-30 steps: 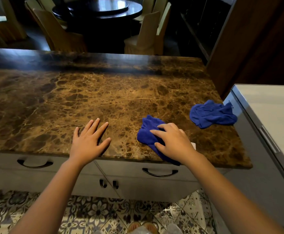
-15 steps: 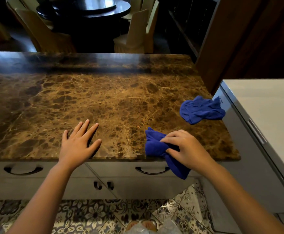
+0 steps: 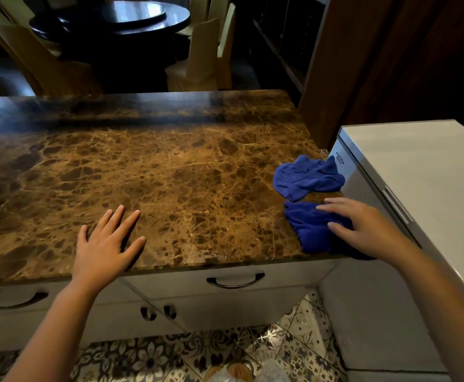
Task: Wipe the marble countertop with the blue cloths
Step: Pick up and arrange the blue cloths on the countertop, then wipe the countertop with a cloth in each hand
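Observation:
The brown marble countertop [image 3: 170, 172] fills the middle of the head view. My right hand [image 3: 363, 227] presses flat on a bunched blue cloth [image 3: 310, 230] at the counter's front right corner, with part of the cloth hanging over the front edge. A second blue cloth [image 3: 308, 177] lies crumpled just behind it, near the right edge and apart from my hand. My left hand [image 3: 107, 249] rests flat on the marble near the front edge, fingers spread, holding nothing.
A white appliance [image 3: 418, 172] stands against the counter's right end. White drawers with dark handles [image 3: 235, 282] sit below the front edge, above a patterned tile floor [image 3: 156, 357]. A dark round table [image 3: 131, 17] and chairs stand beyond the far edge.
My right hand has slid the blue cloth to the right along the front edge, ending just in front of the second cloth. My left hand has stayed flat on the marble.

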Available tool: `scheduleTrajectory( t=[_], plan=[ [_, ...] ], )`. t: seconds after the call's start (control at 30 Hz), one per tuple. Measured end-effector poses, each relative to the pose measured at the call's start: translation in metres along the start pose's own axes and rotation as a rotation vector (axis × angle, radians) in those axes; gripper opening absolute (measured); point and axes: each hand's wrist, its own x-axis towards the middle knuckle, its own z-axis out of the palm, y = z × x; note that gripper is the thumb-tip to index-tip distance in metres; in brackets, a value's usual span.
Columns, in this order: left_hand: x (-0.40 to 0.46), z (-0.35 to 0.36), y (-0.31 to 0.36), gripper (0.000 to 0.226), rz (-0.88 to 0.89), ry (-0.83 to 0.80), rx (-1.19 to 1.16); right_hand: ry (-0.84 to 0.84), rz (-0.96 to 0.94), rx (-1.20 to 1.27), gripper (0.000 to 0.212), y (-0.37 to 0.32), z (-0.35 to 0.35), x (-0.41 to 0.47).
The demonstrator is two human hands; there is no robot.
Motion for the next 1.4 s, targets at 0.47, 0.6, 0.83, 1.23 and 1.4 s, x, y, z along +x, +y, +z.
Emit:
scheduleTrajectory(
  t=[0.47, 0.6, 0.83, 1.23, 1.4],
  plan=[
    [-0.001, -0.001, 0.0, 0.073, -0.019, -0.021, 0.007, -0.03, 0.077, -0.301, 0.071, 0.015, 0.053, -0.001],
    [0.001, -0.001, -0.001, 0.074, -0.012, -0.038, 0.008, -0.043, 0.088, -0.291, 0.076, 0.015, 0.053, 0.001],
    [0.01, -0.015, 0.025, 0.079, 0.021, -0.004, -0.112, 0.07, 0.074, -0.289, 0.076, 0.012, 0.059, -0.002],
    [0.142, 0.006, 0.267, 0.057, 0.74, -0.123, -0.069, 0.089, 0.082, -0.229, 0.067, 0.013, 0.06, -0.002],
    [0.172, 0.048, 0.325, 0.051, 0.759, -0.382, 0.013, 0.096, 0.077, -0.21, 0.063, 0.014, 0.061, -0.002]
  ],
)
